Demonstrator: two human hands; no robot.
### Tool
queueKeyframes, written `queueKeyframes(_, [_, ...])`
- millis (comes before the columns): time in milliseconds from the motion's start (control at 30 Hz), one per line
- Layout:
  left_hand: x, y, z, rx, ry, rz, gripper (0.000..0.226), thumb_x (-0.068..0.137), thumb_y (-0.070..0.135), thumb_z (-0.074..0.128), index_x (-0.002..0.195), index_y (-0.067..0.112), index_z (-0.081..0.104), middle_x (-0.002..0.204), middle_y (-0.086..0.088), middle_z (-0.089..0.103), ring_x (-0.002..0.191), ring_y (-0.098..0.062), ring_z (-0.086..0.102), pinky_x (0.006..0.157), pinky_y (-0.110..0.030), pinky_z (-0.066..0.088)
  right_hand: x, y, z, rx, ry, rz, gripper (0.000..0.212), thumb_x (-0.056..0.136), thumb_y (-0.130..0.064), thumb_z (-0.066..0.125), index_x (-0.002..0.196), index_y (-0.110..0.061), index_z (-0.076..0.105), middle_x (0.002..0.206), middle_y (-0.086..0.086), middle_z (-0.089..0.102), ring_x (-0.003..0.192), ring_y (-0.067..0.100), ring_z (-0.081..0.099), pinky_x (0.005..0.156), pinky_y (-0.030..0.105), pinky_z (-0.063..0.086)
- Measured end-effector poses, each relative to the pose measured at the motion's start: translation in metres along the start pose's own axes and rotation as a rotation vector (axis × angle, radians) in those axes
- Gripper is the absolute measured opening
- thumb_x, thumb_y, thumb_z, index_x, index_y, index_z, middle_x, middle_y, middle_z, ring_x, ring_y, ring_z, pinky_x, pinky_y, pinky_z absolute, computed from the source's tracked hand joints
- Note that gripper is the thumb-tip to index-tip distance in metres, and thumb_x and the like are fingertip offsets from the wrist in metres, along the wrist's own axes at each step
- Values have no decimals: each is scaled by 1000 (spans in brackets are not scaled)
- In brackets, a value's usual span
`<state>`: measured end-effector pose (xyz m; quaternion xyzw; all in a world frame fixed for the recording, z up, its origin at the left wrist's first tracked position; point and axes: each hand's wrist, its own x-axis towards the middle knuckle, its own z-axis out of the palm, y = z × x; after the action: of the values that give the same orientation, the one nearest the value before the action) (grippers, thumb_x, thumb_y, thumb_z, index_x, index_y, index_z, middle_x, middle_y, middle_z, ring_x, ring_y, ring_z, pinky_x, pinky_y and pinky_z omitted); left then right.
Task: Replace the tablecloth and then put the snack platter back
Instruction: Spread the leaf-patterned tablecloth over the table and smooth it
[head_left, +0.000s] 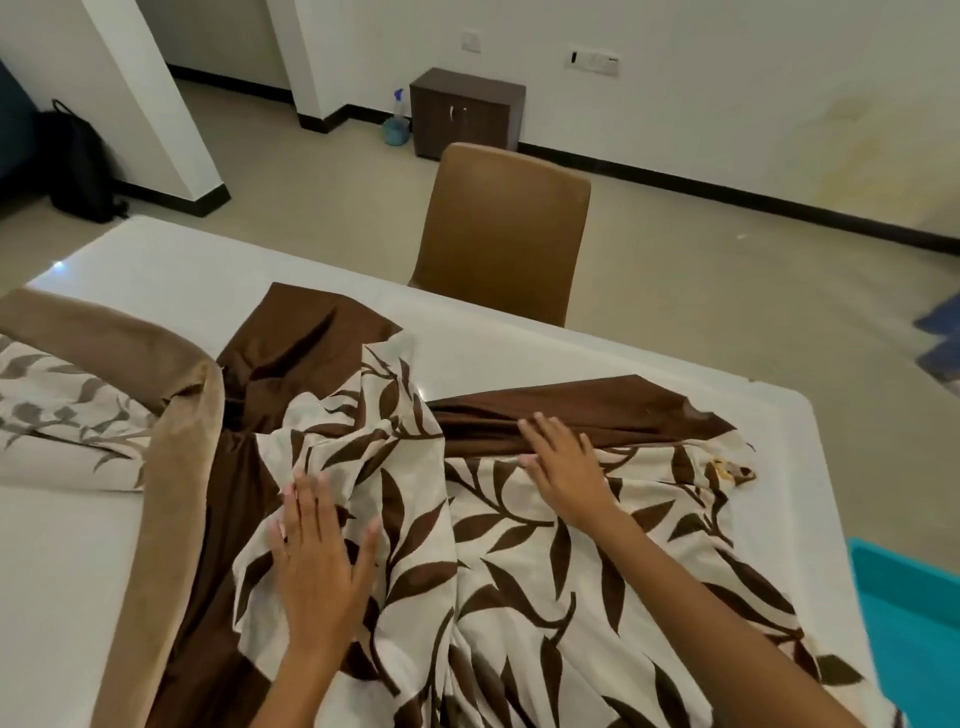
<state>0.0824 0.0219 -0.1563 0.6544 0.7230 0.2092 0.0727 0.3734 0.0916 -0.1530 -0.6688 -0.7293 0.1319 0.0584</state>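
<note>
1. At the far left a black backpack (78, 161) stands on the floor against the white wall.
2. The white surface (156, 265) fills the lower part of the view, its far left stretch bare and glossy.
3. On its left side lies a folded cloth (62, 415) with a tan border and a pale grey leaf print; the tan band runs down toward the near edge.
4. Just beside it, touching and partly overlapping, the tablecloth (519, 545) lies crumpled across the middle and right of the surface: cream with brown leaves, and with plain dark brown panels showing at its far side.
5. The left hand (317, 556) lies palm down on a bunched fold of the tablecloth, fingers straight and spread, pressing the fabric without gripping it.
6. Beyond the surface, a brown chair (504, 228) is drawn up to the far edge; behind it a small dark cabinet (465, 114) stands at the wall with a spray bottle (396, 122) on the floor just to its left.
7. The right hand (563, 462) rests flat where the dark brown band meets the leaf print, fingers extended and lightly spread, holding nothing.
8. At the right edge, below the surface's corner, part of a turquoise bin (914, 613) shows.
</note>
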Motion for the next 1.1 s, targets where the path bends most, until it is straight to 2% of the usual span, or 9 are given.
queueKeyframes(133, [74, -16, 0, 49, 6, -66, 86, 88, 69, 10, 151, 11, 11, 158, -9, 9, 146, -24, 4, 116, -44, 1, 28, 11, 9, -84, -83, -42, 74, 82, -69, -5, 148, -37, 8, 158, -7, -2, 145, 15, -7, 116, 53, 1])
queueKeyframes(267, [127, -61, 4, 71, -122, -153, 100, 78, 79, -5, 150, 12, 12, 158, -10, 13, 145, -24, 8, 117, -44, 7, 51, 40, 1, -101, -78, 119, 67, 88, -66, 8, 148, -36, 3, 158, -9, -6, 145, 14, -7, 114, 49, 0])
queueKeyframes(467, [134, -124, 4, 246, -88, -133, 90, 85, 70, 14, 146, 4, 30, 152, -16, 29, 141, -29, 25, 113, -45, 17, 62, 126, -32, -73, -11, 684, 65, 96, -55, 21, 150, -22, 9, 159, 1, 1, 145, 24, 1, 113, 57, 3])
queueKeyframes(567, [129, -140, -2, 236, 0, -276, 87, 87, 65, 18, 141, -1, 36, 148, -21, 33, 137, -36, 29, 111, -50, 18, 66, 125, -50, 1, -11, 970, 61, 97, -34, 34, 148, -5, 16, 156, 17, 8, 144, 33, 3, 113, 57, -1])
queueKeyframes(633, [129, -140, -9, 180, 63, -419, 87, 89, 63, 13, 138, -5, 40, 146, -25, 34, 135, -40, 29, 110, -53, 17, 71, 89, -43, -46, 109, 815, 58, 93, -21, 44, 145, -5, 24, 154, 19, 17, 143, 34, 8, 113, 57, 4])
queueKeyframes(700, [137, -133, -17, 165, 103, -423, 84, 92, 59, 11, 136, -5, 42, 145, -26, 35, 135, -41, 29, 111, -53, 16, 71, 36, -23, -71, 186, 399, 52, 95, -26, 42, 144, -12, 30, 153, 13, 24, 143, 29, 14, 112, 54, 15])
queueKeyframes(800, [164, -118, -21, 90, -54, -199, 69, 98, 54, 16, 141, 6, 40, 150, -17, 31, 141, -33, 24, 113, -51, 14, 69, -37, 9, -23, 67, 25, 63, 93, -53, 9, 145, -24, 29, 154, 4, 26, 144, 22, 15, 113, 49, 14])
queueKeyframes(933, [200, -120, -8, 188, -425, -101, 64, 97, 54, 23, 150, 18, 17, 158, -12, 10, 145, -30, 7, 115, -51, 15, 94, -54, 29, -83, -25, 31, 82, 78, -72, -12, 148, -36, 11, 158, 2, 12, 146, 20, 2, 114, 52, 4])
queueKeyframes(1100, [247, -146, -21, 145, -360, -578, 99, 82, 78, 14, 150, 8, 4, 157, -19, 0, 144, -34, 5, 114, -51, 12, 169, 12, -7, -127, -71, 334, 71, 90, -67, 14, 150, -30, 6, 159, 5, 3, 145, 26, -1, 112, 57, 3])
